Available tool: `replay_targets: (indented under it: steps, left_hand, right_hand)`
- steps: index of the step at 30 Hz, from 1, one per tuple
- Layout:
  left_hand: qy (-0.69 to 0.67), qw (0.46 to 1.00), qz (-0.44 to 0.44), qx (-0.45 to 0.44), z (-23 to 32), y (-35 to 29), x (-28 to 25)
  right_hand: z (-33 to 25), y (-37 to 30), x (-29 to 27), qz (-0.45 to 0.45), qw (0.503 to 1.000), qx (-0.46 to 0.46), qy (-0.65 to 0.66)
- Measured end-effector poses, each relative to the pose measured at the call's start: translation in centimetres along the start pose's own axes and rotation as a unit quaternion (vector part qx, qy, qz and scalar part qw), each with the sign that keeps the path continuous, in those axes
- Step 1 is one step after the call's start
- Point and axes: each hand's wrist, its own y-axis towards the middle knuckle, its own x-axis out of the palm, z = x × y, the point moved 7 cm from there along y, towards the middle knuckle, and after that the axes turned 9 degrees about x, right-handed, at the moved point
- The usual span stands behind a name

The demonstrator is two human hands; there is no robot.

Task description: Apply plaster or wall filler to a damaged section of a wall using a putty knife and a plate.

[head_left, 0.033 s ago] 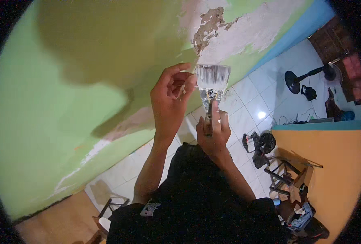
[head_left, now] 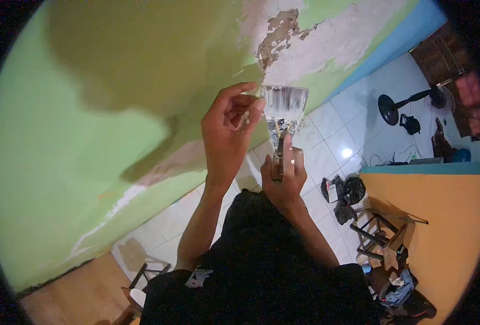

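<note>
My right hand [head_left: 285, 181] is closed round the handle of a putty knife [head_left: 285, 103], one finger lying along it toward the blade. The wide metal blade points up and away from me, streaked with whitish filler. Just left of the blade is my left hand [head_left: 226, 127], its thumb and forefinger apart near the blade's left edge and the other fingers curled in. Whether the thumb touches the blade, I cannot tell. Pale smears mark fingers of both hands. Beyond the blade, the green wall [head_left: 142, 70] carries a whitish filled patch [head_left: 332, 43] and a bare, crumbled patch [head_left: 278, 38].
White floor tiles [head_left: 326, 116] run below the wall. On the right are a black stand fan [head_left: 389, 110], black plastic bags [head_left: 353, 189], an orange partition [head_left: 445, 211] and a dark-framed chair [head_left: 378, 238] beside piled items. Another chair [head_left: 138, 295] stands at the lower left.
My left hand and the putty knife's blade have shifted very slightly to the right. Both hands otherwise keep the same pose.
</note>
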Motion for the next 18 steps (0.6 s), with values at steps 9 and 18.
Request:
replay_targets:
  steps: [9,18]
  left_hand:
    - [0.021,0.998,-0.008,-0.053,-3.8,-1.4,-0.6]
    - [0.4,0.836,-0.299,-0.227,-25.8,-26.0,-14.7]
  right_hand:
    - [4.2,-0.3,1.6,-0.007,0.957,0.21,0.199]
    - [2.7,4.7,7.9,-0.006,0.959,0.215,0.185]
